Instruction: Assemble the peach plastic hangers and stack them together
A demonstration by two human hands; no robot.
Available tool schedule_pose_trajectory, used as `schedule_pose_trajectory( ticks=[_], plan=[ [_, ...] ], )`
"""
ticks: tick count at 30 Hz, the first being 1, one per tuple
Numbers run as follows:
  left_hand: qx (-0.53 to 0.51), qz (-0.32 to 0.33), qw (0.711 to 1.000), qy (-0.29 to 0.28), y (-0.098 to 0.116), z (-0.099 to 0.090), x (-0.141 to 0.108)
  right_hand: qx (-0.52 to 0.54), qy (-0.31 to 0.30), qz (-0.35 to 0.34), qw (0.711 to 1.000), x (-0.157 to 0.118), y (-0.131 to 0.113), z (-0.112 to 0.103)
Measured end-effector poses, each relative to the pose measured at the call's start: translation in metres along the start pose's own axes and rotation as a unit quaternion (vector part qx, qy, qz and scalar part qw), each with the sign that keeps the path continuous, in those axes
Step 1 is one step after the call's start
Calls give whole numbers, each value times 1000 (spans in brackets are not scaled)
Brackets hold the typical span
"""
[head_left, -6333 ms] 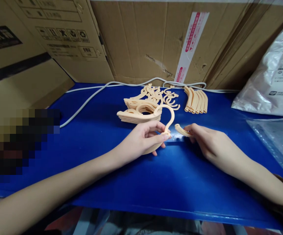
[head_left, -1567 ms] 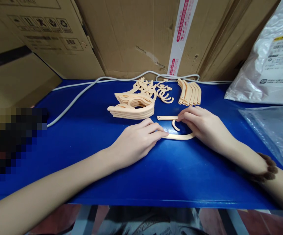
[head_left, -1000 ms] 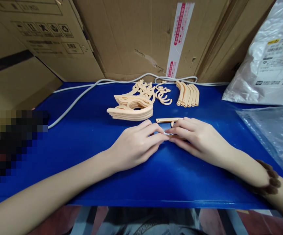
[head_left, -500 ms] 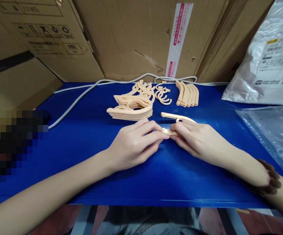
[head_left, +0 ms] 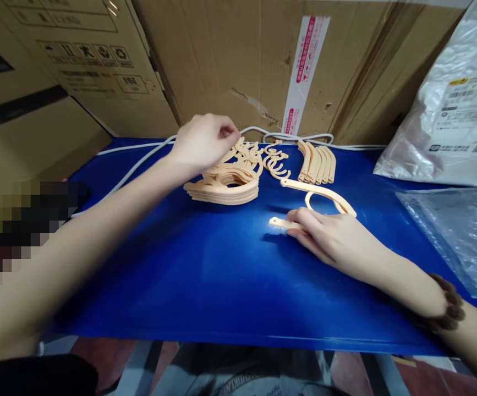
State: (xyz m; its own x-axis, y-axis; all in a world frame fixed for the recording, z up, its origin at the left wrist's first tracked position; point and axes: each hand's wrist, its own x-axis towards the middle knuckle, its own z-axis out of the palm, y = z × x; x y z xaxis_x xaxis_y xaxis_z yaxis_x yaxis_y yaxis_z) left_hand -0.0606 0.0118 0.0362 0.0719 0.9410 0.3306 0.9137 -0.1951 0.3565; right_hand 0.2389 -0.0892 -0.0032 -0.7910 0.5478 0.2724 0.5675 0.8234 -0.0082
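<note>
My right hand [head_left: 329, 234] grips a cream plastic hanger arm; its holed tip [head_left: 278, 222] sticks out to the left of the fingers. Just beyond that hand shows another cream hanger arm [head_left: 312, 188] with a curved loop beneath; whether the two are joined is hidden by my hand. My left hand [head_left: 207, 140] is raised over the far-left heap of hanger parts [head_left: 246, 154], its fingers curled together. Whatever they hold, if anything, cannot be made out. In front of the heap lies a stack of hanger arms [head_left: 224, 193].
Cream hooks [head_left: 275, 159] and a row of curved hanger arms [head_left: 316, 162] lie at the back of the blue table [head_left: 221, 291]. A white cable [head_left: 135, 159] runs before the cardboard boxes [head_left: 230, 66]. At right are a white parcel bag [head_left: 440, 121] and clear plastic [head_left: 456, 236].
My left hand has let go of the hanger arm's tip and moved up and left to above the heap. My right hand keeps its hold in nearly the same place.
</note>
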Motion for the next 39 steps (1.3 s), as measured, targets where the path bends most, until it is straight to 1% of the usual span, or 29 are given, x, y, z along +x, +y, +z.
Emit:
schedule_pose_trajectory(
  ticks=[2,3,5,6,9,11,13,15,18,21,22,24,25,27,28,29,30,31,33,34,37,39],
  plan=[
    [18,-55,998,-22,-10,12,27,0,-1,1,1000,-1,0,1],
    [21,-72,996,-40,-14,18,38,6,-5,3,1000,-1,0,1],
    [37,-87,992,-78,-21,32,55,22,-11,9,1000,-1,0,1],
    [46,-89,992,-81,-24,38,61,29,-15,10,999,-1,0,1],
    [70,-104,989,-83,-29,47,75,38,-17,13,999,0,1,1],
    [72,-104,987,-100,-32,49,79,38,-20,15,999,1,1,1],
    [67,-93,988,-103,-33,48,78,38,-22,13,999,2,0,1],
    [57,-76,992,-80,-32,45,74,38,-24,11,999,2,0,0],
    [28,-48,998,-16,-25,36,71,48,-29,22,998,2,-1,-1],
    [-12,-24,996,86,-9,15,71,55,-29,31,998,2,0,0],
    [-32,0,993,111,-1,6,68,60,-29,32,997,2,1,0],
    [-55,34,983,174,16,-14,55,72,-32,37,996,2,2,1],
    [-67,68,975,199,25,-23,43,77,-34,41,996,3,2,1],
    [-122,178,948,234,42,-36,9,81,-42,50,995,4,2,1],
    [-144,216,939,225,50,-39,-10,79,-46,55,994,4,2,1],
    [-146,232,940,202,57,-40,-30,75,-48,58,994,5,2,1],
    [-127,241,945,179,62,-39,-50,72,-48,60,994,6,2,0],
    [-114,251,950,147,66,-36,-68,69,-45,62,995,6,2,0],
    [-128,289,942,113,68,-25,-96,69,-32,65,995,7,2,-2],
    [-122,300,942,82,66,-19,-105,73,-25,67,995,7,2,-2],
    [-122,321,938,50,54,1,-121,87,-7,80,993,7,3,-4],
    [-128,299,945,26,45,10,-126,87,4,92,992,6,4,-5]
  ],
)
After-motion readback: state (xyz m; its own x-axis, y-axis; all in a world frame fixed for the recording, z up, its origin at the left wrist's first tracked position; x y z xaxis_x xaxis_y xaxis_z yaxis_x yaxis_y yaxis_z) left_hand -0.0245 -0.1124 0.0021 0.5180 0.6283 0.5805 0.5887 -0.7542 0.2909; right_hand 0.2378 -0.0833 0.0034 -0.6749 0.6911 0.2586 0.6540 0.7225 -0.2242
